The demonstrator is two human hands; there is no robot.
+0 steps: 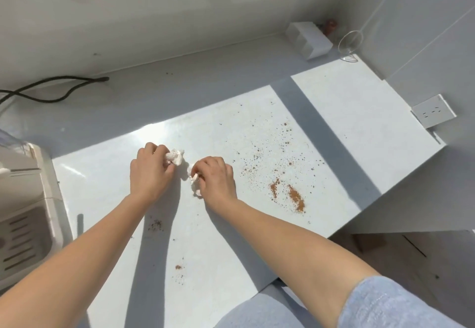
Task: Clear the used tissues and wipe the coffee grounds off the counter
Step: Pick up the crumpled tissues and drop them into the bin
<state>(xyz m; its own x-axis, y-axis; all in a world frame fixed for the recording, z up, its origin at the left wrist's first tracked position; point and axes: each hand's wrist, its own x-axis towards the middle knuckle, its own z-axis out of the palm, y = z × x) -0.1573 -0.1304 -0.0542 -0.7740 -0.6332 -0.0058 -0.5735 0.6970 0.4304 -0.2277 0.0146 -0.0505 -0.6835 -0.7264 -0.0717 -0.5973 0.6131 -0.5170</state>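
Observation:
On the white counter (231,250), my left hand (150,173) is closed around a crumpled white tissue (176,156) that sticks out past my fingers. Just to its right, my right hand (217,178) grips a second crumpled tissue (194,185), mostly hidden under the fingers. Brown coffee grounds (295,197) lie in two small heaps right of my right hand, with scattered specks (270,152) spreading toward the back. Smaller patches of grounds (155,224) sit between my forearms and further patches (179,267) lie near the front edge.
A beige appliance with a slotted tray (23,224) stands at the left edge. A black cable (51,91) lies at the back left. A white holder (308,41) and a clear glass (349,42) occupy the back right corner. A wall socket (434,111) is on the right wall.

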